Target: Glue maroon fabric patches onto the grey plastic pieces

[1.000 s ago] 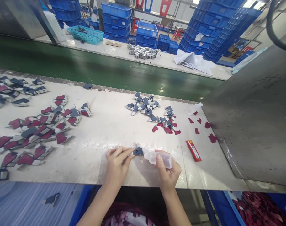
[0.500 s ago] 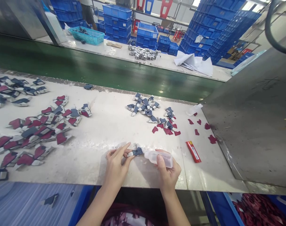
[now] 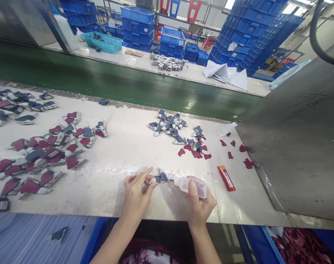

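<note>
Near the front of the white table, my left hand (image 3: 138, 189) pinches the pale end of a small dark-blue and white plastic part (image 3: 161, 177). My right hand (image 3: 201, 205) is wrapped round a translucent squeeze bottle (image 3: 196, 186), held on its side. The bottle's thin tip points left at the part, a small gap away from it. Beyond my hands lies a pile of similar blue and white parts (image 3: 171, 124). Several loose maroon pieces (image 3: 196, 154) lie at the right edge of that pile.
Many parts with maroon faces (image 3: 55, 157) cover the table's left side. A red packet (image 3: 226, 178) lies right of my right hand. A metal panel (image 3: 296, 139) bounds the right side. Behind the table runs a green conveyor belt (image 3: 123, 82); a bin of maroon pieces (image 3: 304, 245) sits below right.
My right hand and the bottle have shifted slightly right, so the thin tip now shows apart from the part. My left hand has stayed in place with the part.
</note>
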The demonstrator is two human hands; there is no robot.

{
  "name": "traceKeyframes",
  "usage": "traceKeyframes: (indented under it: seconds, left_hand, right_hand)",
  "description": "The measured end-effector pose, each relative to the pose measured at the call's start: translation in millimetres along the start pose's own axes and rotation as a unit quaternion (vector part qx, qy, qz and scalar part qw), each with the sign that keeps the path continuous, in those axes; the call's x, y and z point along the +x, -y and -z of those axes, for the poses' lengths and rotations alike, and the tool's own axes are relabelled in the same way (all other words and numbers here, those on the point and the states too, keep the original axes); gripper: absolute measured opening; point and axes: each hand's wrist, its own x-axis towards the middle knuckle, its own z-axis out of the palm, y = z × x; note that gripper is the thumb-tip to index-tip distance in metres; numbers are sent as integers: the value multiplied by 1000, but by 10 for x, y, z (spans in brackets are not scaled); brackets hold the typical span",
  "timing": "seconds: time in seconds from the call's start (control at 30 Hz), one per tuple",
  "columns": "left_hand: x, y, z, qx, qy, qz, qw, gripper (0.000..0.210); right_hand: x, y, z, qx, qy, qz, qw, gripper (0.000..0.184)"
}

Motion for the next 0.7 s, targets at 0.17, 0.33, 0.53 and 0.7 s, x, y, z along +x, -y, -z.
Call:
traceKeyframes:
  seconds: [0.17,0.33,0.53,0.7]
  left_hand:
    - [2,-4,6,-5,5,13,1000,33]
    - [9,-17,15,-13,6,23,1000,33]
    - [21,-24,19,-20,8,30,999,30]
    - [26,-34,25,-22,16,37,999,29]
  right_hand:
    - [11,0,-16,-2,18,-14,1000,32]
    - [20,10,-32,10,35,-34,999,33]
    - [24,20,-31,4,58,-30,998,33]
    - [33,-20,-26,-7,75,-22,997,34]
